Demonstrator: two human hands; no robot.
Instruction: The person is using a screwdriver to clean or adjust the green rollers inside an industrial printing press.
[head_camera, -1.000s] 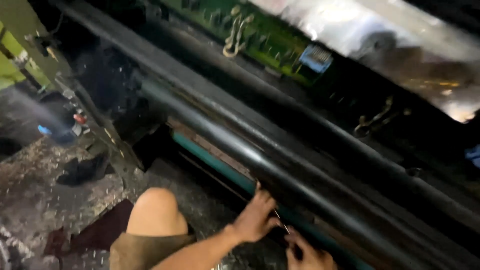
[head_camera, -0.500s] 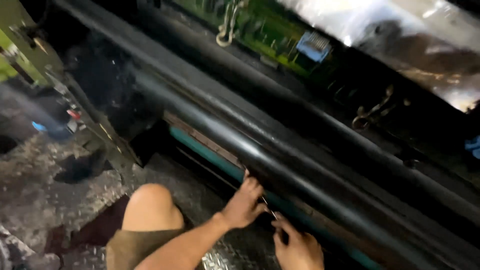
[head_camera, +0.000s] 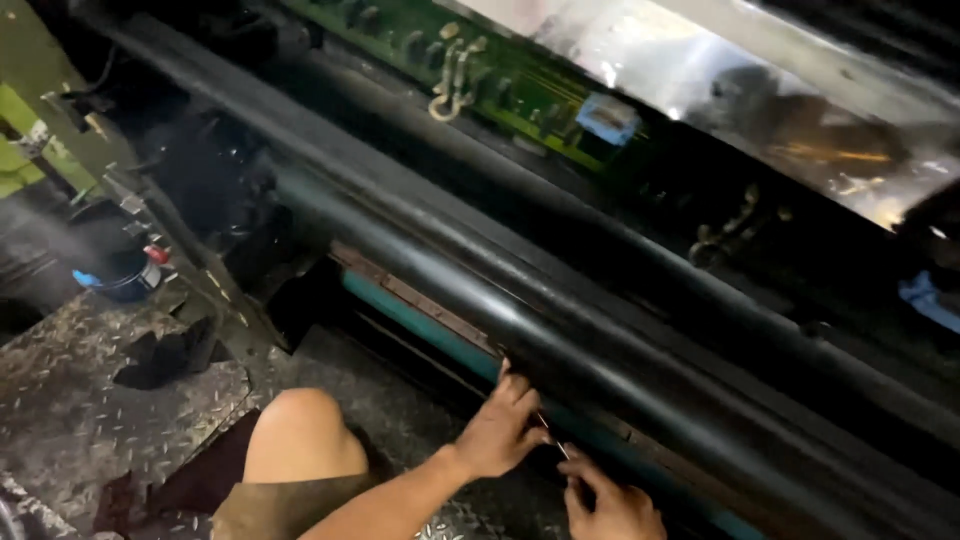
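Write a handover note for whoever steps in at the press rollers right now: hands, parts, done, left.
Left hand: fingers curled against the underside of the black roller, at the teal bar, pinching one end of a thin metal tool.
Right hand: low at the frame edge, fingers at the tool's other end; exact grip cannot be told.
Parts: the person kneels on the checker-plate floor, bare knee beside the machine. A small dark can stands to the left.
Done: both hands placed at the gap under the roller.
Left: nothing visibly removed or loosened yet; the tool's working tip is hidden.
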